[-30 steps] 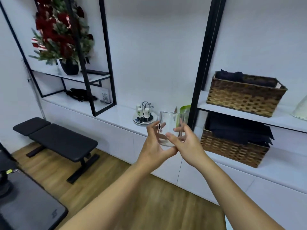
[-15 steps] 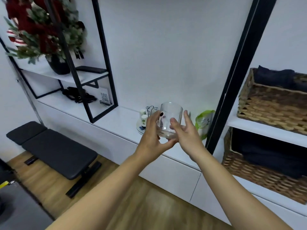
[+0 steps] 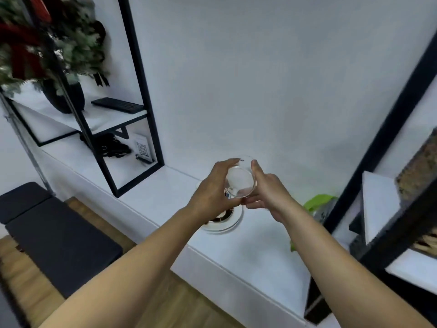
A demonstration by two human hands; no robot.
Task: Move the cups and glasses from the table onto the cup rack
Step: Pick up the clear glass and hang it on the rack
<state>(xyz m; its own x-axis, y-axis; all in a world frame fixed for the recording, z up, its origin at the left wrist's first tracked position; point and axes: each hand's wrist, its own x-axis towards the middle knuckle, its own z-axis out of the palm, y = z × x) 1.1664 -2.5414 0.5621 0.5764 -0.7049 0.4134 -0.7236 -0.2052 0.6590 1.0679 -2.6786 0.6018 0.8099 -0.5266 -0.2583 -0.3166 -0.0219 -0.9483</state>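
Between both hands, over the white shelf [image 3: 248,252], the left hand [image 3: 210,197] and right hand [image 3: 267,197] are clamping a clear glass [image 3: 240,182] tipped on its side; just below them the cup rack [image 3: 221,221] is waiting, so inverting the glass squarely over a peg seems advisable.

Home or small-studio room. White built-in ledge [image 3: 153,202] along a plain white wall, black metal shelf frame [image 3: 139,95], festive red-and-green plant arrangement [image 3: 40,41] in a dark pot, padded black workout bench [image 3: 56,245], wood floor [image 3: 184,306], woven basket [image 3: 421,169] at right.
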